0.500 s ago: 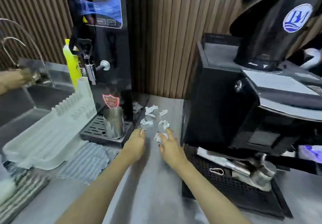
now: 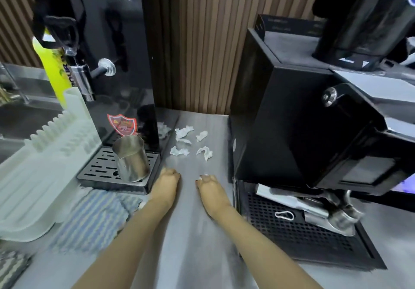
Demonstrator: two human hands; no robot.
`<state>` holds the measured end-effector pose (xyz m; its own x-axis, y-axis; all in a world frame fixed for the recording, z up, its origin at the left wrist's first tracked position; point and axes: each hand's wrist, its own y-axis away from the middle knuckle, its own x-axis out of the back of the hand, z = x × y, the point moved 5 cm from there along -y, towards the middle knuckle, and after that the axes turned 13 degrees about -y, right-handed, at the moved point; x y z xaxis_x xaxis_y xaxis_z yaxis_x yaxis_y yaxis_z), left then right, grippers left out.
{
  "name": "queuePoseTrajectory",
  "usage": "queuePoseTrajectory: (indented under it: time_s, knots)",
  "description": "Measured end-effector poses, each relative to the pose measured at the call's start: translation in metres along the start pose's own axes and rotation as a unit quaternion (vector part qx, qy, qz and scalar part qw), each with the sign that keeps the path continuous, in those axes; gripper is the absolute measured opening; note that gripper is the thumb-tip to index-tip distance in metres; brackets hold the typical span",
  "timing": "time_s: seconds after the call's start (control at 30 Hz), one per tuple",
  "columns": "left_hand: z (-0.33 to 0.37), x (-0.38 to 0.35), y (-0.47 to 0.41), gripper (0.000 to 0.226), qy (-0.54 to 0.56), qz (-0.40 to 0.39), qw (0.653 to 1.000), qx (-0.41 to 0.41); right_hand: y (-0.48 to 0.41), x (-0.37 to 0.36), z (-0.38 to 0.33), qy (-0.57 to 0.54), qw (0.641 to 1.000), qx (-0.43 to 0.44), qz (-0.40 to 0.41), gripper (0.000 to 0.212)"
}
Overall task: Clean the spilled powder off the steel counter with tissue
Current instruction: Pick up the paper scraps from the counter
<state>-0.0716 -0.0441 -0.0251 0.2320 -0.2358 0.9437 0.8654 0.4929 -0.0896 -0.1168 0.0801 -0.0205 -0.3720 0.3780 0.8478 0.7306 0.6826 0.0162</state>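
both hands rest knuckles-up on the brushed grey steel counter [image 2: 193,255], set apart. the left hand [image 2: 166,187] has its fingers curled under, with nothing seen in it. the right hand [image 2: 211,190] is curled too and pinches a small white tissue bit [image 2: 205,174] at its fingertips. beyond the hands lie crumpled, ragged tissue scraps [image 2: 183,132], scattered on the steel between the glossy black boiler [image 2: 116,64] and the boxy black coffee machine [image 2: 280,120]. a faint pale haze [image 2: 202,232] streaks the counter between the forearms; whether it is powder i cannot tell. a shiny steel jug [image 2: 132,158] stands on the boiler's slotted drip tray [image 2: 98,169], just left of the left hand. a striped cloth [image 2: 94,219] lies under a ribbed white plastic rack [image 2: 33,187].
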Motion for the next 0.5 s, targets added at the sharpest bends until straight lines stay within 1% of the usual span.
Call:
queuePoseTrajectory:
  time_s: [0.07, 0.13, 0.17, 0.23, 0.3, 0.33, 0.43, 0.5]
  knots:
    - [-0.003, 0.004, 0.01, 0.019, 0.026, -0.012, 0.999, 0.03, 0.014, 0.005, -0.002, 0.002, 1.0, 0.015, 0.003, 0.024]
    - [0.009, 0.011, 0.022, 0.021, 0.012, 0.011, 0.999, -0.044, 0.031, 0.015, -0.008, -0.016, 0.998, 0.049, 0.029, 0.028]
    - [0.018, 0.017, 0.031, 0.019, 0.019, 0.031, 0.996, -0.075, 0.042, 0.024, -0.011, -0.026, 0.995, 0.077, 0.062, 0.033]
    - [0.036, 0.032, 0.054, 0.018, 0.067, 0.061, 0.992, -0.088, 0.072, 0.047, -0.015, -0.082, 0.982, 0.093, 0.14, 0.038]
    - [0.057, 0.047, 0.078, 0.014, 0.087, 0.122, 0.984, -0.1, 0.11, 0.074, -0.011, -0.156, 0.965, 0.071, 0.199, 0.041]
    - [0.069, 0.052, 0.091, 0.014, 0.095, 0.136, 0.981, -0.105, 0.131, 0.087, -0.007, -0.19, 0.955, 0.053, 0.224, 0.041]
    - [0.122, 0.056, 0.135, 0.011, 0.152, 0.138, 0.968, -0.142, 0.207, 0.125, 0.022, -0.248, 0.92, -0.002, 0.303, 0.033]
    - [0.162, 0.055, 0.168, 0.01, 0.187, 0.121, 0.964, -0.147, 0.265, 0.144, 0.053, -0.281, 0.894, -0.059, 0.344, 0.03]
